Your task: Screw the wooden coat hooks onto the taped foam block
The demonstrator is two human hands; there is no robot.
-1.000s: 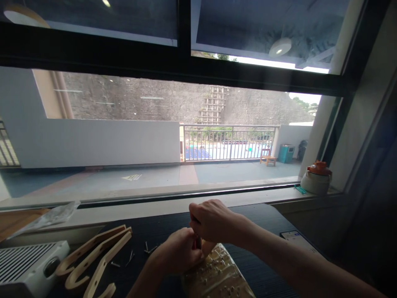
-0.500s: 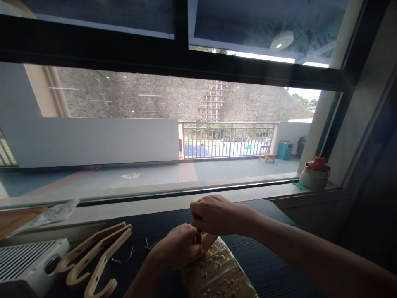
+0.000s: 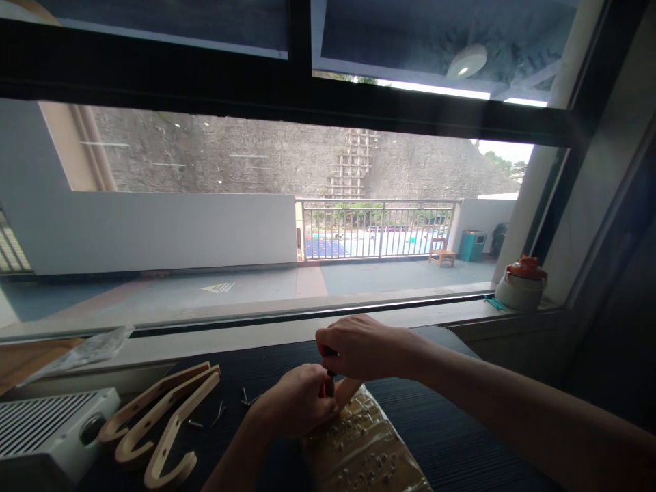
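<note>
My right hand point(image 3: 353, 345) is closed around the dark handle of a screwdriver point(image 3: 331, 372), held upright and mostly hidden by the fingers. Just below and to the left, my left hand point(image 3: 305, 400) pinches by the tool's lower end, pressed against a wooden hook point(image 3: 349, 391), of which only a short pale piece shows. Under both hands lies a tape-wrapped cardboard block point(image 3: 369, 444), its top dotted with small holes or dents. The screwdriver's tip and any screw under it are hidden by my left fingers.
Several curved wooden hooks point(image 3: 171, 430) lie left on the dark table point(image 3: 441, 410), with loose screws point(image 3: 219, 412) beside them. A white slotted appliance point(image 3: 51, 430) stands at far left. Behind is a window sill point(image 3: 287, 335) with a lidded jar point(image 3: 520, 285) and a plastic bag point(image 3: 97, 352).
My right hand has turned slightly at the screwdriver and tilted a little. My left hand stays in nearly the same place, and the whole view has shifted slightly.
</note>
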